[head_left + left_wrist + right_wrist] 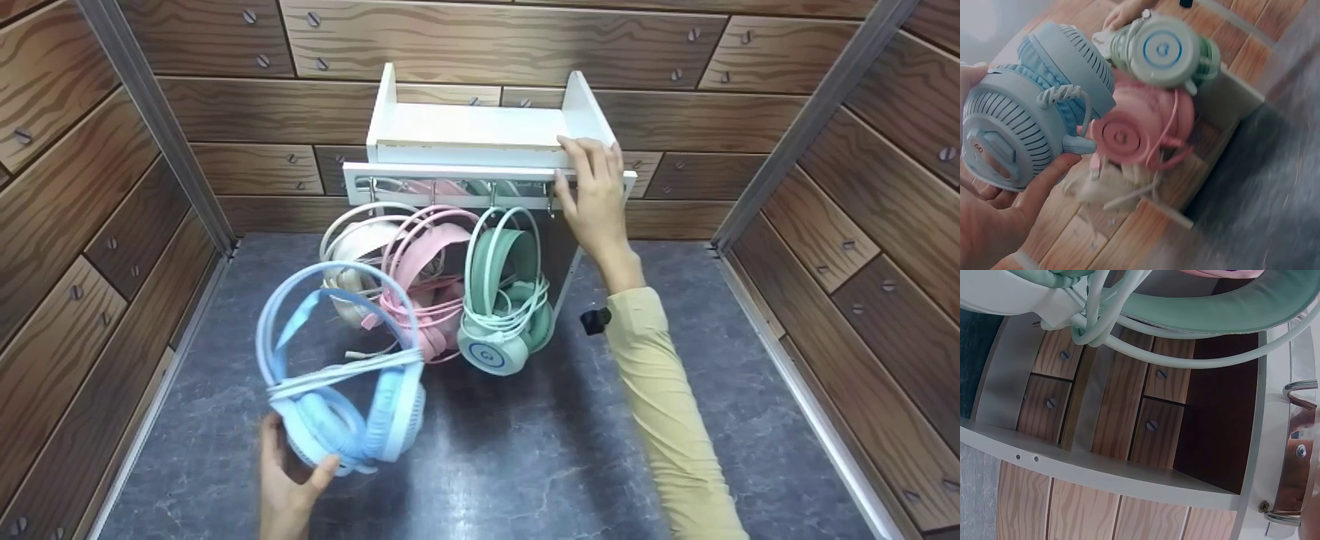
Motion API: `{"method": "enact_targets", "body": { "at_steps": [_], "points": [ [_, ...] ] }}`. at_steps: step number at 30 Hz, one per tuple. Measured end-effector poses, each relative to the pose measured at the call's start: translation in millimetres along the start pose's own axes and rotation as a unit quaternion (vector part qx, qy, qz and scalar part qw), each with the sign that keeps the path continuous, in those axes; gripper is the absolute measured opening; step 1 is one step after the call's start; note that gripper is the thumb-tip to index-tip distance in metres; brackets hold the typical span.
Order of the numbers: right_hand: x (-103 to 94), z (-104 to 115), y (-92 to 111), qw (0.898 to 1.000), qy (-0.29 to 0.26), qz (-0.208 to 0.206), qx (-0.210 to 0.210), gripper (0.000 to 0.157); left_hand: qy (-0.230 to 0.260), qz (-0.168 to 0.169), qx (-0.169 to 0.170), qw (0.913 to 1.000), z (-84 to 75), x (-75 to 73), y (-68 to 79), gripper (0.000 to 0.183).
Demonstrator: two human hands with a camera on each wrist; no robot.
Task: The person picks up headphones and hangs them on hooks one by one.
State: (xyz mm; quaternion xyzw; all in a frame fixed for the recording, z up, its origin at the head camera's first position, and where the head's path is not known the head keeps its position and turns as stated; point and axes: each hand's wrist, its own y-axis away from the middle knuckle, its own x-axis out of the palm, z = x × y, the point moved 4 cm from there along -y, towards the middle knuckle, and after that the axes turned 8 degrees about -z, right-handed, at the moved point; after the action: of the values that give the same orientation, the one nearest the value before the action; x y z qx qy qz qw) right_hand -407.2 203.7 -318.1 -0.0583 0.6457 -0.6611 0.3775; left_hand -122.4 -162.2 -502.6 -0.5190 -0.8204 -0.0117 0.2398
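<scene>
My left hand (289, 480) holds blue headphones (401, 412) by the lower earcup, raised at the front left, with the cable wrapped around them. In the left wrist view, the thumb and fingers grip the vented blue earcup (1010, 129). My right hand (596, 199) holds the right end of a white rack (480, 126), fingers over the top and thumb in front of the hook rail (420, 172). White headphones (360, 240), pink headphones (442, 244) and green headphones (491, 352) hang in a row from the rail. The rightmost hook (550, 202), beside my right thumb, carries nothing.
The rack stands on a dark grey marbled floor (495, 450), near the wood-patterned back wall (495, 45). Similar panels with metal edge strips rise on both sides. A small black object (595, 321) sits by the right cuff. Cables dangle below the hanging headphones.
</scene>
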Motion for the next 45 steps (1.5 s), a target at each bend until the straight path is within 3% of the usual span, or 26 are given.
{"method": "enact_targets", "body": {
  "at_steps": [8, 18, 25, 30, 35, 39, 45],
  "points": [
    [-3.1, -0.1, 0.8, 1.0, 0.011, 0.012, 0.0, 0.041, 0.066, 0.092, 0.02, 0.9934, 2.2, 34.2, 11.2, 0.082],
    [-10.5, -3.4, 1.1, 0.999, 0.018, 0.029, -0.004, 0.043, 0.023, 0.156, 0.007, 0.9875, 2.3, 76.1, 23.4, 0.089],
    [-23.4, -9.5, -2.5, 0.995, 0.036, 0.083, -0.042, 0.049, 0.023, 0.177, -0.006, 0.984, 1.4, 105.3, 24.3, 0.09],
    [-34.9, -13.9, -5.8, 0.988, 0.041, 0.126, -0.077, 0.049, 0.026, 0.19, 0.01, 0.9814, -2.2, 128.5, 24.3, 0.092],
    [-48.9, -19.2, -6.9, 0.986, 0.044, 0.133, -0.094, 0.046, 0.008, 0.19, 0.009, 0.9816, -3.8, 150.2, 27.2, 0.094],
    [-59.6, -23.9, -7.4, 0.985, 0.057, 0.133, -0.096, 0.045, -0.007, 0.189, 0.006, 0.982, -2.4, 167.5, 28.1, 0.095],
    [-74.2, -30.3, -10.5, 0.983, 0.067, 0.154, -0.068, 0.042, -0.043, 0.175, 0.009, 0.9835, 3.0, 194.8, 29.3, 0.093]
  ]
}}
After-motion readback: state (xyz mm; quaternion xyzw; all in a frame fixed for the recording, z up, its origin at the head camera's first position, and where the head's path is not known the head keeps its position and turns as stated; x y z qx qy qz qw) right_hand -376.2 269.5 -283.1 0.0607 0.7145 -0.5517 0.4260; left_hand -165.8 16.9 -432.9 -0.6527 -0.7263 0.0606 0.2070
